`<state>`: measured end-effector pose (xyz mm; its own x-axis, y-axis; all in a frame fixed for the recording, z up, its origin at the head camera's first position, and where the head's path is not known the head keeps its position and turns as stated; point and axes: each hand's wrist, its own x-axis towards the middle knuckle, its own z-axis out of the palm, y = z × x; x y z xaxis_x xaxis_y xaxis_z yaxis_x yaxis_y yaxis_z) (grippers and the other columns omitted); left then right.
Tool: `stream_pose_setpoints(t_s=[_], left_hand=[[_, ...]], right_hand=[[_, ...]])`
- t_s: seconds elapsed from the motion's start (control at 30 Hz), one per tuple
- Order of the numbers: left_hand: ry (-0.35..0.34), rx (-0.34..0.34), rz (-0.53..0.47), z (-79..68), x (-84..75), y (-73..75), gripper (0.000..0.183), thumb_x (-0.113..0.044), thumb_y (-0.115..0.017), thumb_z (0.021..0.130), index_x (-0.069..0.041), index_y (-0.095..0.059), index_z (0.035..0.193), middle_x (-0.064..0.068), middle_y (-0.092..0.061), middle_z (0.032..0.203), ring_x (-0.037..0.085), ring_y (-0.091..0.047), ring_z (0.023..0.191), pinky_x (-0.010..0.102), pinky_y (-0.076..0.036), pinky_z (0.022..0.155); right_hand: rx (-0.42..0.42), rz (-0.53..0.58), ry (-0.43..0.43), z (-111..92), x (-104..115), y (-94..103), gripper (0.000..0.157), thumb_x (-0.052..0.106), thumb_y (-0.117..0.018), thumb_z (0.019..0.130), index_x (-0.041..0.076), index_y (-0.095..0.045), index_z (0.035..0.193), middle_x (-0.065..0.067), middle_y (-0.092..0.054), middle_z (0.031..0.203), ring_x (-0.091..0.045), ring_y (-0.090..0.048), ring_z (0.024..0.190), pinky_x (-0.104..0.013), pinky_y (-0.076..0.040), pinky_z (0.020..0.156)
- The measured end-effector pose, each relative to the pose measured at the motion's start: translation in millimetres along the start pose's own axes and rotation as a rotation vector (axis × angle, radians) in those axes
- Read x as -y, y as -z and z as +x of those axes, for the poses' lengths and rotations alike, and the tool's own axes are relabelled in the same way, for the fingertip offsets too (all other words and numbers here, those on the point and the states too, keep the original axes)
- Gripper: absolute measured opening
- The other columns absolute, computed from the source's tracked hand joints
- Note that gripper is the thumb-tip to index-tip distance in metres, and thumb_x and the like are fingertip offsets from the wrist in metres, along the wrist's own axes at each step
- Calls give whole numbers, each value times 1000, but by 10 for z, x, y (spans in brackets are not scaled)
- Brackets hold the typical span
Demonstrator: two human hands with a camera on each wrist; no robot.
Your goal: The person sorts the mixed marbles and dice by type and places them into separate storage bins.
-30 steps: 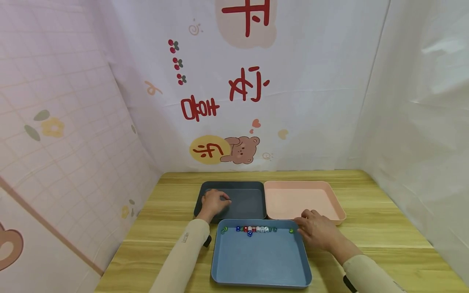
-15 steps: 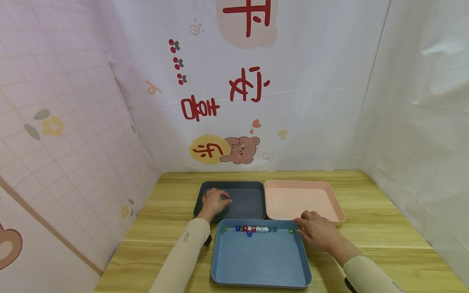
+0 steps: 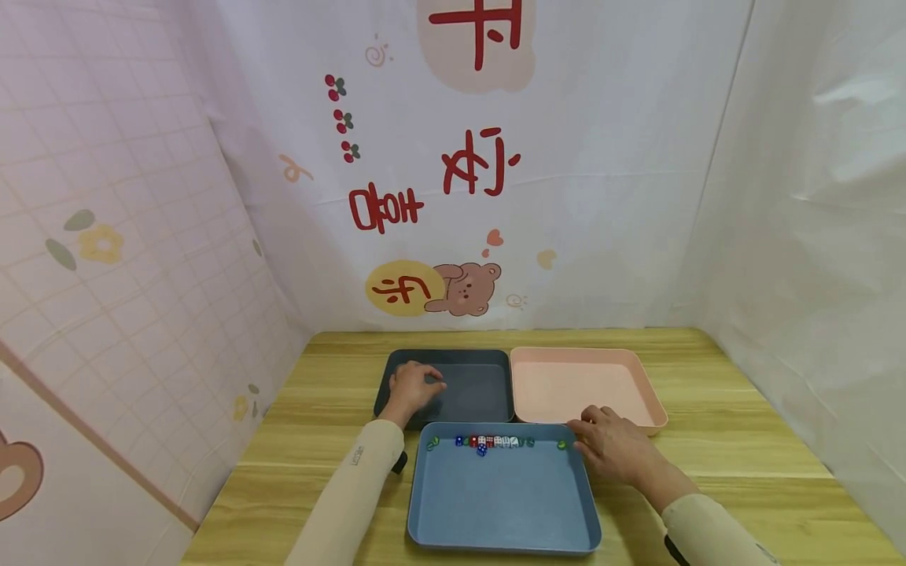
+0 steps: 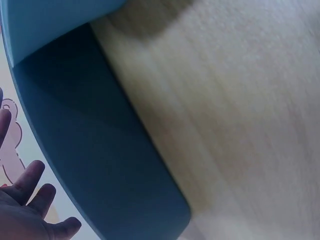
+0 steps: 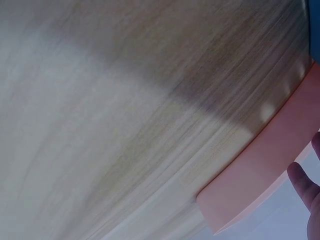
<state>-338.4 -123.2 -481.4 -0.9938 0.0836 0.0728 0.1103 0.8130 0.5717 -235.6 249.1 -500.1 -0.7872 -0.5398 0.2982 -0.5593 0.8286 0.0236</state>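
Observation:
My left hand (image 3: 414, 387) hovers over the left part of the dark tray (image 3: 477, 389), fingers loosely bent, thumb and forefinger apart. In the left wrist view its fingers (image 4: 42, 199) spread past the tray's rim, with nothing seen in them. My right hand (image 3: 612, 444) is at the upper right corner of the blue tray (image 3: 502, 503), fingertips near a green marble (image 3: 562, 445); I see nothing in its grasp. Along the blue tray's far edge lie several white dice (image 3: 499, 442), red dice (image 3: 474, 442), blue dice (image 3: 481, 451) and more green marbles (image 3: 433, 444).
A pink tray (image 3: 583, 385) stands right of the dark one, both behind the blue tray. All three sit on a wooden table (image 3: 722, 432). A printed white cloth (image 3: 602, 196) encloses the back and sides.
The gap between my left thumb and forefinger has widened a little. My right hand, the dice and the trays look unmoved.

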Motion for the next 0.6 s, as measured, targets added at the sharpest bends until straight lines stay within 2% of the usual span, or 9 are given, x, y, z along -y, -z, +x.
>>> stream_pose_setpoints(t_s=[0.6], left_hand=[[-18,23,-8,-25,-81,17,15,-29,-75,90,-18,-76,101,14,-56,130,38,-45,126,64,-23,108]], right_hand=[[-7,1,-8,-17,10,-8,27,24,-73,90,15,-71,116,-5,-59,102,-24,-57,89,-41,-52,65]])
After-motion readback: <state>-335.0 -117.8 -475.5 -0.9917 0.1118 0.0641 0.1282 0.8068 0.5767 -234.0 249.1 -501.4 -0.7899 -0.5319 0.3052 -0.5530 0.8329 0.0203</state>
